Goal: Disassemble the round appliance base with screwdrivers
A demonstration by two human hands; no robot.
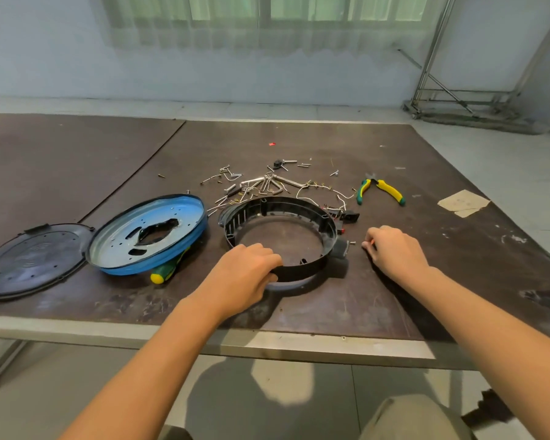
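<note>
Our left hand (246, 273) has its fingers curled over the near rim of the ring (302, 269) and clamped on it, most likely to keep it from turning on the desk (362, 309) while its right side is worked. Just right of the ring, our right hand (394, 254) sits knuckles up, fingers drawn together near a screw (351, 242) that juts from a black block (340, 249) on the ring. A sliver of orange shows at the fingertips, but we cannot tell whether they pinch a tool. Left of the ring, the blue plate (159, 223) leans on a screwdriver (162, 274), with the black cover (32, 258) further left. Behind the ring lie loose screws and wires (261, 182), and behind it to the right are pliers (389, 189). We judge these were set aside to keep the work spot free.
</note>
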